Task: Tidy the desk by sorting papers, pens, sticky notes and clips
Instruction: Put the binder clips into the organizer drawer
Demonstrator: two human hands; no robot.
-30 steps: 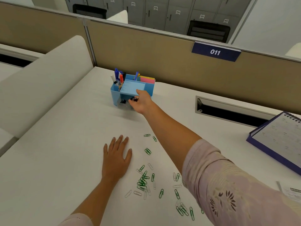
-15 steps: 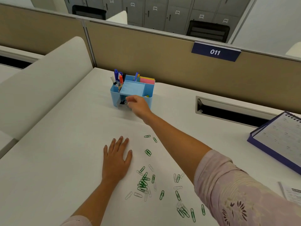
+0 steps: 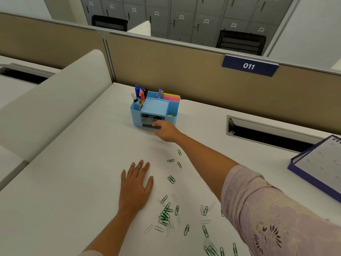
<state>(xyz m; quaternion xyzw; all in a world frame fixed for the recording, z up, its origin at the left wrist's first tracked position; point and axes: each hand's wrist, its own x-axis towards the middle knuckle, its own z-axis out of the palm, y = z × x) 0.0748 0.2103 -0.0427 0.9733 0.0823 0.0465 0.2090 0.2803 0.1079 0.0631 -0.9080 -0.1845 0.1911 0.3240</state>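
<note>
Far left: white rounded side panel [image 3: 55, 100] runs along the desk [image 3: 73, 182]. Left hand [image 3: 136, 187] is palm down on the desk, fingers straight and slightly spread, holding nothing. It sits just left of the clip scatter and touches no clip that I can see. Farther back, near the beige partition [image 3: 166, 61], is a blue organizer [image 3: 134, 117], upright. Its left compartment holds pens [image 3: 139, 95] standing on end, caps blue, orange, black and white. The top tray [image 3: 156, 106] is pale blue, and pink sticky notes [image 3: 171, 97] stand in the back-right slot. The low front drawer [image 3: 146, 121] looks pulled out a little, with dark items inside that are too small to identify. Right hand [image 3: 166, 131] reaches across to that drawer, fingers curled, index tip on the drawer front, thumb lower near the desk. Can't tell if it pinches the drawer or only touches it. Paper clips [image 3: 165, 216], green and clear, lie loose on the desk. The densest bunch is just right of the left wrist, a few strays lie under the right forearm, and more sit at the bottom edge by the pink patterned sleeve [image 3: 276, 209]. Right of the arm is a recessed cable slot [image 3: 273, 133], with a navy "011" sign [image 3: 249, 66] on the partition above it. Far right: a spiral-bound calendar [image 3: 321, 163], cut off by the frame.
</note>
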